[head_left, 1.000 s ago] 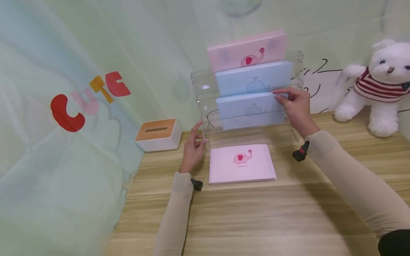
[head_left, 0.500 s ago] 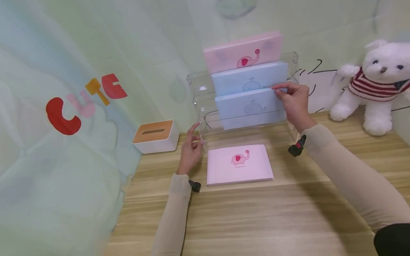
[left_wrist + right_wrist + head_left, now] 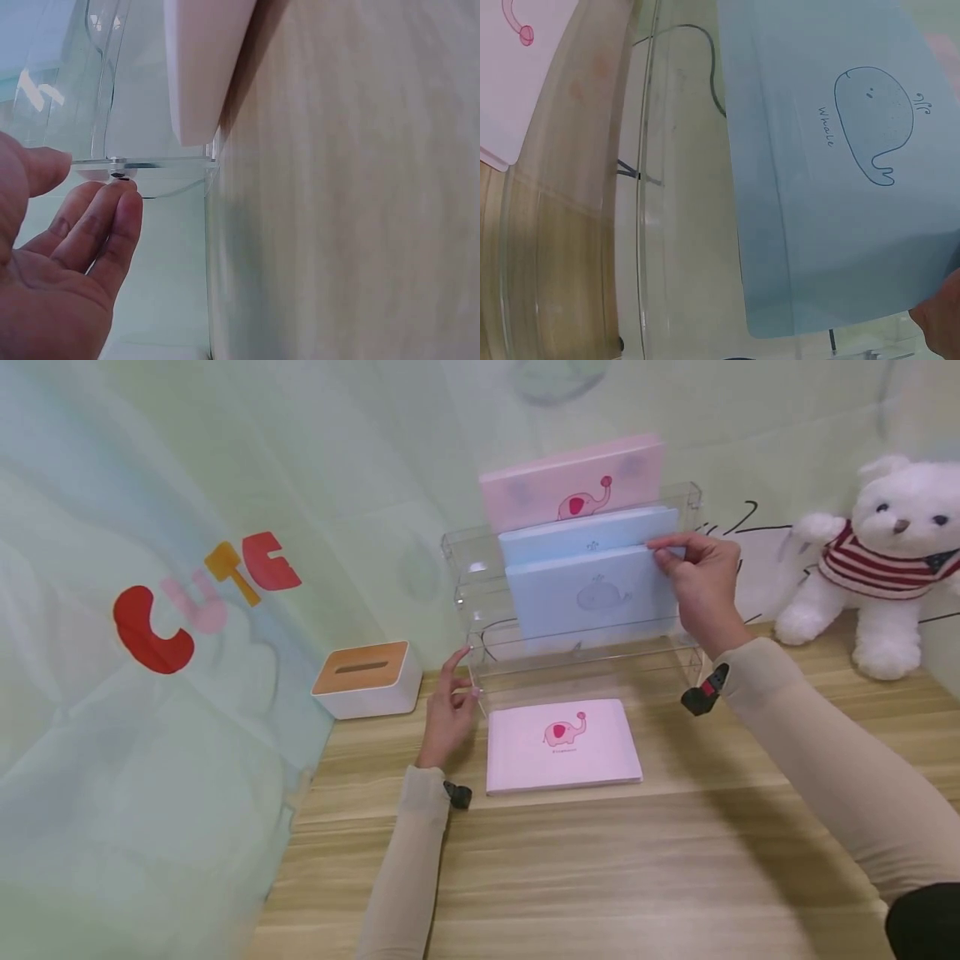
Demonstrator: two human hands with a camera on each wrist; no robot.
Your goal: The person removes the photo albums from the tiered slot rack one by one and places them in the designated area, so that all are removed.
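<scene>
Head view: I have the right hand pinching the front blue booklet on its top edge, near the right corner. The booklet stands on edge at the near tier of the clear rack, just in front of a second blue booklet.

Left wrist view: the left hand sets thumb and bent fingers against the clear rack's left side; I cannot tell whether they grip.

Right wrist view: the cover shows flat, without sag. I judge the booklet light, stiff and slippery, easily creased. Recommended hold: all leaves together, nearer the top edge's middle, limiting twist.
</scene>
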